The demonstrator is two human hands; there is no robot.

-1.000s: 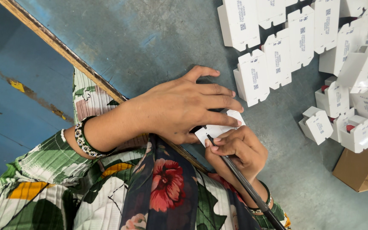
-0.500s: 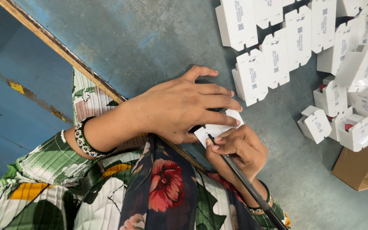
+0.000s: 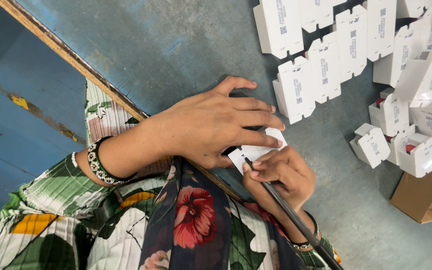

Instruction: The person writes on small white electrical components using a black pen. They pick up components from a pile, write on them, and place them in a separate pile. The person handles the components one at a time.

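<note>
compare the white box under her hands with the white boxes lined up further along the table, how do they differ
The small white box is held down by the left hand while the right hand puts a dark pen to it; the row of white boxes lies untouched. The held one is mostly covered, the row in full view. Both are white card.

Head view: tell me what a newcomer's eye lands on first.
At centre, the left hand presses flat on a small white box while the right hand puts a dark pen to it. Rows of white boxes spread across the grey table at upper right, beside a brown carton.
</note>
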